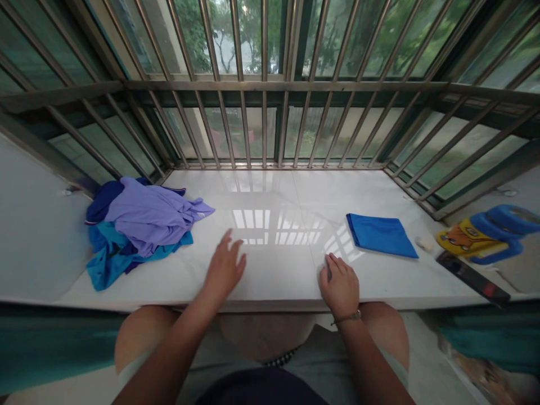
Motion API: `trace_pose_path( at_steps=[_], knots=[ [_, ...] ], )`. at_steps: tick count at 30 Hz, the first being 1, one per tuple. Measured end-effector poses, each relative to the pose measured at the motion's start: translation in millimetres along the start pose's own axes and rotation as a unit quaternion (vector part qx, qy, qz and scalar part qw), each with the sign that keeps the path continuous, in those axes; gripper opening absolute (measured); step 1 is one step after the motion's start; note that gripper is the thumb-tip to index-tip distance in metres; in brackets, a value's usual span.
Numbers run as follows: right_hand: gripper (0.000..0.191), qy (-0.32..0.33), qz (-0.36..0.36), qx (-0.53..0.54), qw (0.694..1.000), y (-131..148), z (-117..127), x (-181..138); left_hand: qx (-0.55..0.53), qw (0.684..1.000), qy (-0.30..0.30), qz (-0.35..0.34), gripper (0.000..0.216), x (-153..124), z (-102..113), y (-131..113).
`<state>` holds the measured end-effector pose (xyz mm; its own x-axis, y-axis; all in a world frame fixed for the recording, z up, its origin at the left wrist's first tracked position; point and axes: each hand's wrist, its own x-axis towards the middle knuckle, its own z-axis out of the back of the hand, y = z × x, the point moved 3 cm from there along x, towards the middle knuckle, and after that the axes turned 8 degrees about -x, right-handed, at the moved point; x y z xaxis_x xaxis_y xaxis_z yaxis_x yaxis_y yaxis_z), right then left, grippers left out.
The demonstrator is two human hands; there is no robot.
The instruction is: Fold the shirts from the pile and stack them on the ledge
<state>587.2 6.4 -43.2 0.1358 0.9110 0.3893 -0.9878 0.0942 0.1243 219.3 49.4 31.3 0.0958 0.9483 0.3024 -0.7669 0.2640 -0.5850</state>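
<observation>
My left hand (225,267) hovers over the white marble sill (274,197), fingers spread and empty, a short way right of a heap of clothes. The heap has a purple garment (152,214) on top of teal cloth (107,261) and a dark blue piece (103,199). My right hand (340,284) rests on the sill near its front edge, fingers loosely curled down, holding nothing. A folded blue cloth (382,235) lies flat just beyond and to the right of my right hand.
Metal window bars (264,84) enclose the sill at the back and both sides. A yellow and blue toy-like object (485,233) and a dark flat device (472,275) lie at the right. A small pale item (425,243) sits beside the folded cloth.
</observation>
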Motion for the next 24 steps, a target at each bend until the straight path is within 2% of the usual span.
trace_pose_path(
  at_steps=[3, 6, 8, 10, 12, 16, 18, 19, 20, 22, 23, 24],
  knots=[
    [0.048, 0.0, 0.002, -0.002, 1.0, 0.6, -0.3, -0.2, 0.109, 0.976, -0.083, 0.171, 0.052, 28.5, 44.8, 76.8],
    [0.047, -0.006, 0.003, -0.004, 1.0, 1.1, -0.3, -0.3, 0.085, 0.954, -0.042, 0.283, 0.056, 44.6, 72.4, 132.0],
    [0.046, -0.015, 0.003, -0.007, 1.0, 1.1, -0.1, -0.2, 0.016, 0.955, -0.022, 0.295, 0.051, 47.8, 80.6, 151.3],
    [0.046, -0.02, 0.006, -0.01, 1.0, 0.9, -0.2, -0.2, -0.081, 0.955, -0.039, 0.284, 0.048, 44.9, 82.3, 158.8],
    [0.046, -0.018, 0.008, -0.011, 1.0, 0.5, -0.7, -0.2, -0.186, 0.941, -0.066, 0.275, 0.051, 38.4, 79.1, 157.9],
    [0.047, -0.011, 0.005, -0.01, 1.0, 0.1, -1.9, -0.6, -0.308, 0.906, -0.114, 0.266, 0.074, 28.6, 73.7, 133.5],
    [0.047, -0.01, 0.005, -0.008, 1.0, 0.3, -2.3, -0.7, -0.357, 0.892, -0.106, 0.258, 0.082, 23.4, 73.0, 105.4],
    [0.047, -0.009, 0.005, -0.006, 1.0, 0.4, -2.4, -0.5, -0.388, 0.884, -0.082, 0.247, 0.081, 18.9, 71.6, 85.9],
    [0.047, -0.008, 0.005, -0.005, 1.0, 0.5, -2.4, -0.1, -0.419, 0.877, -0.046, 0.23, 0.077, 12.2, 69.1, 62.8],
    [0.048, -0.006, 0.001, 0.0, 1.0, 0.7, -0.8, 0.7, -0.472, 0.863, 0.08, 0.161, 0.061, -8.8, 58.6, 7.6],
    [0.05, -0.009, 0.002, 0.008, 1.0, 1.3, 0.9, 0.8, -0.494, 0.844, 0.181, 0.105, 0.053, -23.8, 49.8, -22.6],
    [0.055, -0.011, 0.011, 0.023, 1.0, 2.8, 3.2, 0.2, -0.509, 0.802, 0.309, 0.046, 0.048, -42.5, 38.8, -52.0]
  ],
)
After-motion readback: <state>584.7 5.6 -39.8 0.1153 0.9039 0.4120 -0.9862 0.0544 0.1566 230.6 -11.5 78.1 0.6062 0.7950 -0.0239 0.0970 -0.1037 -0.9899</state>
